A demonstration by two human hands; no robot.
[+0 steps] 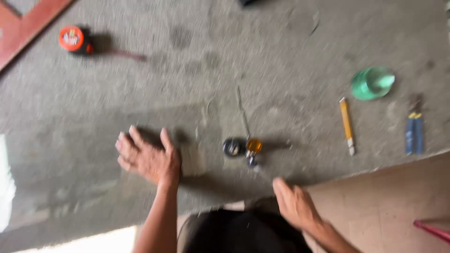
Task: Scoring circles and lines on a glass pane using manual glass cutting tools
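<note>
my left hand (149, 159) and right hand (294, 204) hover spread and empty over the grey concrete floor (211, 70), near a small black-and-amber tool (243, 148) between them.

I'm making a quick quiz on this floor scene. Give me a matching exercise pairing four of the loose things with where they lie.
Things:
1. tape measure
2. green round object
3. yellow utility knife
4. blue-handled pliers

Places:
A. far right, near the edge of the concrete
B. far upper left, by the red wooden frame
C. between the green object and the small black and amber tool
D. upper right, above the knife and pliers

Pairs: 1-B, 2-D, 3-C, 4-A
</note>
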